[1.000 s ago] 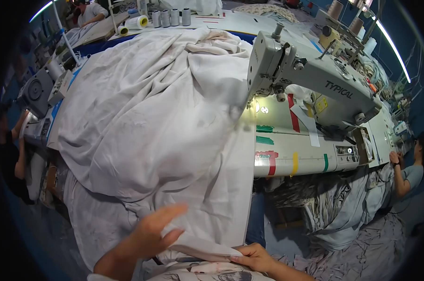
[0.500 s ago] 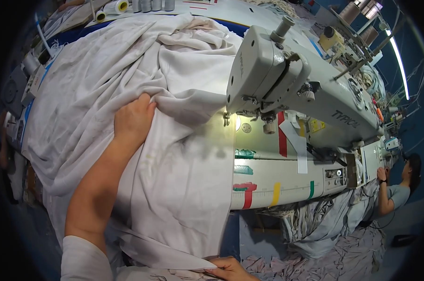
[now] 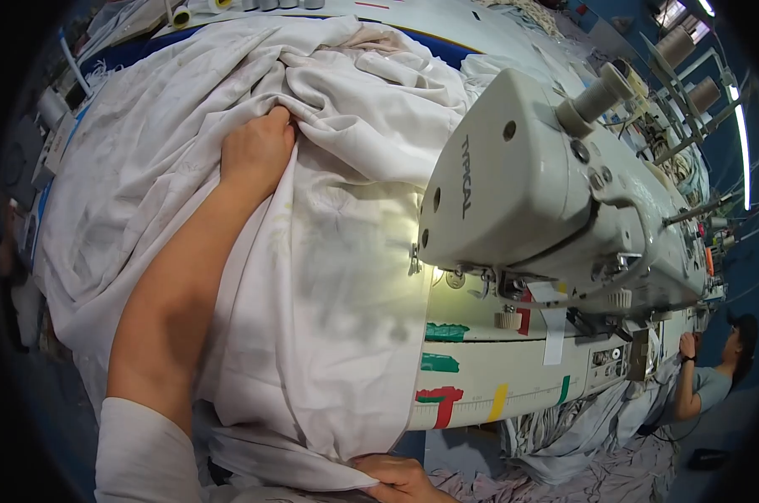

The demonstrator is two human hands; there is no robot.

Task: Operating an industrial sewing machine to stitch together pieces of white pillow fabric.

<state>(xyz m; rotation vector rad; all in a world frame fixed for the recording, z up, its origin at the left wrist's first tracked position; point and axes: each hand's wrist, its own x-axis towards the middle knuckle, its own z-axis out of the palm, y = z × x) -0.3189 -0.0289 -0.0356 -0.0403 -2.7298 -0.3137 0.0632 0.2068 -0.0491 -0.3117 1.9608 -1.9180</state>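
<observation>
A large, pale white cloth is spread and bunched over the left half of the sewing table. My left hand is closed in a fist on a fold of it, arm stretched forward. Close to the lower edge, my right hand pinches the cloth's near border between thumb and fingers. Beside the cloth's right edge stands a cream industrial sewing machine, lit around its presser foot. The cloth's edge runs past that foot; whether it lies under it I cannot tell.
Coloured tape marks and a ruler line cross the machine bed. Crumpled fabric hangs at the lower right. Another person works at the far right. Thread cones stand on a rack at the upper right; spools sit at the back.
My left hand has moved forward with the cloth. The right hand has shifted slightly left and keeps its hold. The view has shifted, so the machine head looks larger and nearer.
</observation>
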